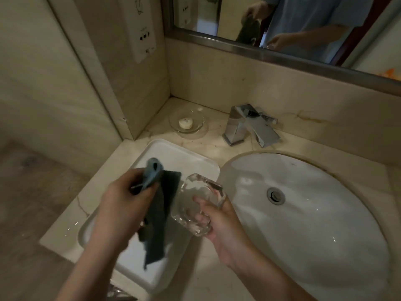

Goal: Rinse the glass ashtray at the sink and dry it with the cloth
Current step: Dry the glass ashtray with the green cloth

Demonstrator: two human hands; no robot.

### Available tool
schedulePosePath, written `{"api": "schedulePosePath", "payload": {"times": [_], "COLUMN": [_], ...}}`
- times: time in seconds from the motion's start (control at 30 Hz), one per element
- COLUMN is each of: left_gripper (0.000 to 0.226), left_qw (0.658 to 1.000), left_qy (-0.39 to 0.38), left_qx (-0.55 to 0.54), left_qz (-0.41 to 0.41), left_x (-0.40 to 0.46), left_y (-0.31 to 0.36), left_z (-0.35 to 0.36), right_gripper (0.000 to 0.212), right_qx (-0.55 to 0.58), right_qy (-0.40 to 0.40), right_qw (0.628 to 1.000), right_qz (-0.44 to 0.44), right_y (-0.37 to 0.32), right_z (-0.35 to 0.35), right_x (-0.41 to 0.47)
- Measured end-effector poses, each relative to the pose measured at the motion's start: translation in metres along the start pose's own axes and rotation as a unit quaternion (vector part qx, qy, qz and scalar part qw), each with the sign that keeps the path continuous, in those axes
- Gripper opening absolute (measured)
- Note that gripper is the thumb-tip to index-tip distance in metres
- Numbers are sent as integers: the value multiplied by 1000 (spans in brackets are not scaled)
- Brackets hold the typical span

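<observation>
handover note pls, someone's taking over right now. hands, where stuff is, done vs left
Left hand: grips the cloth, which hangs down over the white tray.
Right hand: holds the ashtray tilted on edge, above the counter between the tray and the sink.
Cloth is next to the ashtray; I cannot tell if they touch.
Faucet: no water running.
Done: ashtray is out of the basin, so the rinse looks finished, though that is a guess.
Left: wipe the ashtray dry with the cloth, then set it down.

No legible text or labels.
</observation>
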State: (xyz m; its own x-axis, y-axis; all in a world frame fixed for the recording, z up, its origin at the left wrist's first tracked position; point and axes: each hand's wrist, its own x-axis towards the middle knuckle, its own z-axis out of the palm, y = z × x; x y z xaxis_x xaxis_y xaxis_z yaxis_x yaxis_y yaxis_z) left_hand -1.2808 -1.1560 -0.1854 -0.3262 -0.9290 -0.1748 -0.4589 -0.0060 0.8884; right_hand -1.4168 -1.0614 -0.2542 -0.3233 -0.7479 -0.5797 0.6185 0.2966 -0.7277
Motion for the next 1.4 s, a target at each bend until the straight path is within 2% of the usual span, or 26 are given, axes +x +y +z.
{"api": "schedulePosePath", "payload": {"times": [0.07,0.2,0.3,0.4,0.47,0.53,0.7,0.87,1.1,1.2,1.3,1.4], "left_gripper": [32,17,33,60,67,67,63,69,77,82,85,90], "left_qw": [999,993,979,947,931,928,958,959,947,929,889,866], "left_qy": [-22,-100,-173,-251,-249,-218,-141,-162,-217,-259,-302,-282], "left_qx": [-7,12,7,99,169,204,153,93,66,110,205,295], "left_qz": [36,65,112,176,208,222,197,214,227,242,276,290], "left_x": [-13,-19,-16,-13,-12,-13,-18,-17,-18,-14,-7,2], "left_y": [12,11,9,6,8,13,26,35,32,31,31,30], "left_z": [18,41,35,34,37,42,55,42,34,31,34,42], "right_gripper": [27,26,42,46,50,56,57,56,62,63,63,58], "right_qx": [7,61,152,197,181,152,138,176,173,177,156,147], "right_qy": [-32,-69,-113,-161,-178,-166,-163,-196,-178,-170,-153,-140], "right_qw": [999,996,979,963,966,974,977,963,968,969,976,979], "right_qz": [2,2,69,85,51,30,-27,-49,-38,-25,-23,-35], "right_y": [0,-5,-16,-26,-33,-38,-49,-54,-59,-59,-57,-54], "right_z": [7,10,11,9,9,13,28,30,24,23,22,23], "right_x": [-2,-1,-4,-11,-15,-18,-24,-26,-25,-25,-25,-24]}}
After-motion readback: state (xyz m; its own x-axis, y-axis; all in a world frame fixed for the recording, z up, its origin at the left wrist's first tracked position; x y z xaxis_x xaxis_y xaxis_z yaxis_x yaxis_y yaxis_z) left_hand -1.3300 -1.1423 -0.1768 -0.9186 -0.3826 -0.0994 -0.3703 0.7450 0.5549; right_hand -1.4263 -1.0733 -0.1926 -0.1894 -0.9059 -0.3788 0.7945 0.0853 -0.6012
